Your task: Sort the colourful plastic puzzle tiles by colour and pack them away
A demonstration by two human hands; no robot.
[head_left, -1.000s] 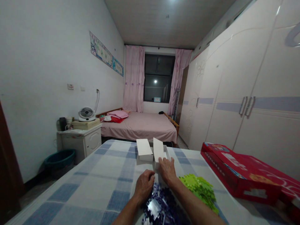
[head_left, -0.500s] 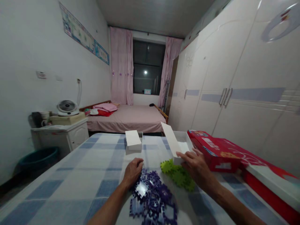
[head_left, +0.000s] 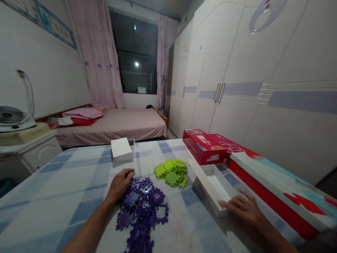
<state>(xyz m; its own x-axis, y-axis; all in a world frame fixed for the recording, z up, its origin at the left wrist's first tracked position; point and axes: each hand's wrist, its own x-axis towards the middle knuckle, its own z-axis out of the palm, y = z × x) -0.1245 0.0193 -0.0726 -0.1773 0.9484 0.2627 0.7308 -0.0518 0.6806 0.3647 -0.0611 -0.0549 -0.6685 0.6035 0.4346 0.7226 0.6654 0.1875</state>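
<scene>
Against the left edge of a pile of purple notched plastic tiles, my left hand rests on the cloth. Its fingers are loosely bent and nothing shows in its grasp. Over at the right, my right hand grips the near end of a long white box, thumb on its near left corner and other fingers at its right side. The box stands open, with a white lid or flap along its left side. Between the two hands and farther off lies a heap of lime-green notched tiles.
A smaller white box, partly covered by its lid, stands near the table's far edge. Red boxes and a long red-and-white box line the right side. The checked cloth covers the table; a bed is beyond.
My right hand and the white box have moved right and nearer, away from the green tiles, which now show fully. The view has turned to the right. My left hand stays beside the purple pile.
</scene>
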